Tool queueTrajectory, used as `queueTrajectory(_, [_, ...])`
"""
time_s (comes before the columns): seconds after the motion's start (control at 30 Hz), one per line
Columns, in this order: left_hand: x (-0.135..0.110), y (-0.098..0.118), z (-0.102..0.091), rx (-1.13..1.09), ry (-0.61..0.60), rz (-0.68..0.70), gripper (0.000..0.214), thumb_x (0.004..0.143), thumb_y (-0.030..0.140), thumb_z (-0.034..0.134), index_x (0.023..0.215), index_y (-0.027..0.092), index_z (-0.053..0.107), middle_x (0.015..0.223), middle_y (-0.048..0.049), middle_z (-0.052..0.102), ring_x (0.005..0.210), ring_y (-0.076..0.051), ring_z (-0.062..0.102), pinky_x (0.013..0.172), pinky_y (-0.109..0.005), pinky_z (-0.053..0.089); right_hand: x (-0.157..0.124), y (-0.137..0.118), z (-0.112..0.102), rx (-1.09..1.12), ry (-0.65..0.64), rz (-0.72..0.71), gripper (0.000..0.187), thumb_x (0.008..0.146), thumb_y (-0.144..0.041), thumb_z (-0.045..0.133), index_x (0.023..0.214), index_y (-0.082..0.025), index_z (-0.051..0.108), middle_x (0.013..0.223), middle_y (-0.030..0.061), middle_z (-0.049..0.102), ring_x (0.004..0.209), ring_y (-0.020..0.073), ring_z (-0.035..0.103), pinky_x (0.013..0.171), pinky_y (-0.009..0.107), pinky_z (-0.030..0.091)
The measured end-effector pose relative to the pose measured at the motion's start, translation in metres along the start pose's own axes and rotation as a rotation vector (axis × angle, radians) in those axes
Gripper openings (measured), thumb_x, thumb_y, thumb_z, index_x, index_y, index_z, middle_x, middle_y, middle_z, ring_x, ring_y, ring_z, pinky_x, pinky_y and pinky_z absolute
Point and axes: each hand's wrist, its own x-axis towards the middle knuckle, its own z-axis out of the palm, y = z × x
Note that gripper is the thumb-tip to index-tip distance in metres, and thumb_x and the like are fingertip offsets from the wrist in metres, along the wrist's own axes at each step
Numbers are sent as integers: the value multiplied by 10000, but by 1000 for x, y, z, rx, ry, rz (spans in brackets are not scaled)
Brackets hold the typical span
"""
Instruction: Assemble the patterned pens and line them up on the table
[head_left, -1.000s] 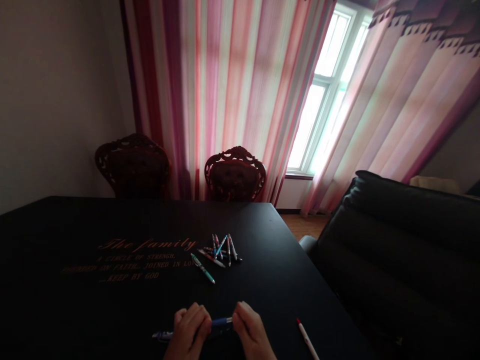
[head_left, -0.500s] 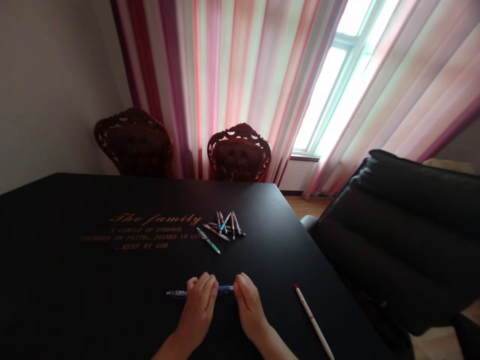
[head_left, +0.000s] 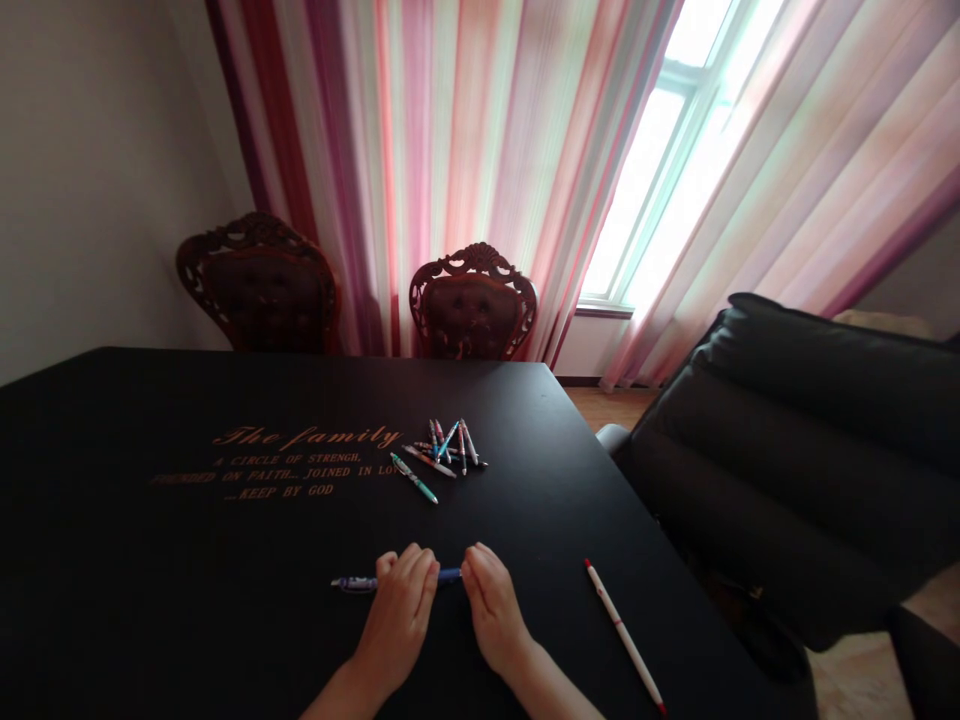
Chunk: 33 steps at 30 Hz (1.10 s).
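A blue pen (head_left: pixel 450 576) lies crosswise low over the black table (head_left: pixel 225 590). My left hand (head_left: pixel 403 605) is closed around its middle, with the patterned clip end sticking out to the left. At the pen's pointed end, my right hand (head_left: pixel 493 605) is closed in a pinch; its fingertips hide the very tip. To the right of my hands rests a white pen (head_left: pixel 624 635) with red ends. Beyond them, a teal pen (head_left: pixel 414 478) lies beside a loose pile of several pens (head_left: pixel 448 445).
Two carved wooden chairs, a left one (head_left: pixel 259 285) and a middle one (head_left: pixel 474 305), stand behind the table's far edge. A black leather chair (head_left: pixel 795 470) is close to the right edge. Striped curtains (head_left: pixel 450 130) hang at the back.
The gap between my two hands is slightly narrower, with less of the pen's pointed end showing. The whole view has shifted a little.
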Motion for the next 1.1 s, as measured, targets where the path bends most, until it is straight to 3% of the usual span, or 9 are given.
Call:
queueTrajectory(0.1, [9, 8, -10, -7, -35, -29, 329, 1013, 300, 303, 1064, 205, 613, 1029, -58, 699, 995, -215, 613, 894, -416, 390, 9, -15, -7, 60, -75, 79, 283, 990, -383, 425, 931, -260, 673, 860, 35, 678, 918, 207, 634, 962, 377, 467])
queueTrajectory(0.2, [20, 21, -23, -25, -136, -90, 324, 1010, 269, 311, 873, 210, 599, 864, -17, 660, 841, -191, 582, 819, -386, 364, 22, -29, -13, 140, -159, 144, 244, 955, -389, 494, 925, -226, 672, 815, 24, 654, 783, 177, 614, 777, 304, 494])
queueTrajectory(0.27, [27, 29, -31, -26, -183, -100, 286, 999, 272, 350, 852, 211, 587, 862, -13, 645, 849, -194, 565, 808, -382, 340, 32, -31, -19, 198, -169, 174, 220, 915, -390, 559, 901, -205, 678, 798, 20, 656, 735, 166, 605, 702, 276, 475])
queueTrajectory(0.43, [31, 34, -44, 69, -254, -78, 70, 869, 257, 615, 936, 240, 608, 1020, -30, 642, 1005, -247, 545, 861, -413, 299, 48, -6, -53, 283, -3, 317, 282, 882, -435, 583, 945, -180, 685, 830, 41, 671, 740, 184, 597, 681, 279, 459])
queueTrajectory(0.6, [32, 29, -45, 79, -286, -80, 96, 855, 135, 594, 852, 229, 612, 955, -6, 648, 966, -228, 562, 868, -416, 274, 52, 11, -79, 230, -80, 344, 287, 838, -446, 639, 894, -177, 723, 825, 39, 676, 727, 182, 566, 702, 294, 441])
queueTrajectory(0.77, [36, 25, -45, 28, -213, -114, 106, 918, 244, 546, 834, 222, 607, 810, 16, 643, 805, -189, 585, 845, -396, 276, 53, -5, -73, 227, -162, 267, 206, 839, -383, 647, 885, -203, 736, 825, 28, 686, 792, 191, 589, 782, 318, 442])
queueTrajectory(1.1, [35, 23, -46, 21, -181, -86, 83, 900, 247, 572, 830, 229, 610, 810, 19, 662, 797, -185, 593, 800, -360, 276, 53, -17, -65, 198, -193, 225, 138, 840, -322, 651, 865, -216, 736, 808, 20, 682, 820, 196, 586, 808, 337, 437])
